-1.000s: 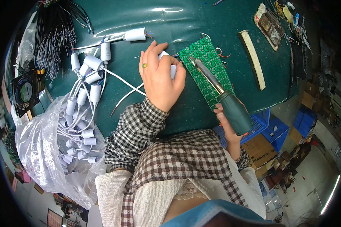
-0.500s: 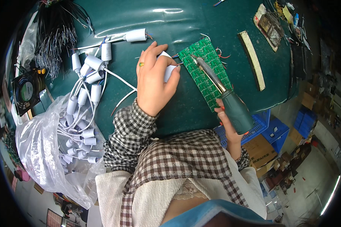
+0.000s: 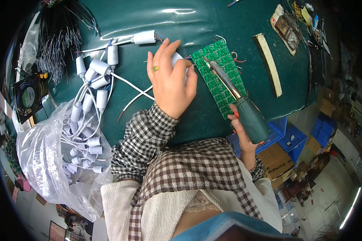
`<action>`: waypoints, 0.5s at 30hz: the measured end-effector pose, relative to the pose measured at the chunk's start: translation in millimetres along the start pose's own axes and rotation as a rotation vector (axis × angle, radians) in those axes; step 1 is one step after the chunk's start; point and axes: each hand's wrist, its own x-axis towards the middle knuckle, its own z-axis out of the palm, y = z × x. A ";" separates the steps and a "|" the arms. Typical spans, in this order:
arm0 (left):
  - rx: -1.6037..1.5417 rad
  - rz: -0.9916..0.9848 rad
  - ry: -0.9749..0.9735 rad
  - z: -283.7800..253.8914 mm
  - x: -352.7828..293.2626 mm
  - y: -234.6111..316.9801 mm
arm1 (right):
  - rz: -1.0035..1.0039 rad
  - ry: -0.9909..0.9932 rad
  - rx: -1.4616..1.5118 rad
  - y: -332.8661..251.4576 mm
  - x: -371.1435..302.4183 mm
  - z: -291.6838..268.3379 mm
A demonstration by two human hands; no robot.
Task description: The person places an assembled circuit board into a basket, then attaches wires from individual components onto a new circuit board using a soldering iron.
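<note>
My left hand [image 3: 172, 86] is over a white cylindrical connector [image 3: 176, 57], mostly hidden beneath the fingers. Its thumb and forefinger come together on a thin wire [image 3: 192, 64] at the left edge of a green circuit board [image 3: 219, 76]. A white cable [image 3: 137, 85] trails from under the palm. With its fingers around the green handle, my right hand [image 3: 242, 134] holds a soldering iron [image 3: 251, 120]. The iron slants over the panel of repeated small boards, its tip near the panel's upper left part. Whether the tip touches the board, I cannot tell.
Several white connectors with cables [image 3: 101, 99] lie at left, some in a clear plastic bag [image 3: 44, 148]. One connector [image 3: 144, 37] lies farther back. Dark wires [image 3: 60, 40] and a small fan [image 3: 28, 96] are far left. A pale strip [image 3: 268, 64] and a soldering-iron stand [image 3: 287, 30] are right.
My left hand has shifted right and its thumb and forefinger have closed together beside the board. The board has moved slightly right. The soldering iron has hardly moved.
</note>
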 end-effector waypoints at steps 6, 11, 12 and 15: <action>-0.066 -0.006 -0.063 2.8 1.1 -9.6 | 0.042 0.012 0.035 -0.9 -0.2 0.3; -0.087 -0.011 -0.081 4.5 2.0 -10.0 | 0.018 0.000 -0.007 0.7 0.1 -0.7; -0.091 -0.019 -0.075 5.1 1.7 -9.9 | 0.018 0.000 -0.007 1.2 0.1 -0.7; -0.118 -0.038 -0.066 5.1 2.2 -9.3 | -0.002 -0.006 -0.012 1.3 -0.4 -0.8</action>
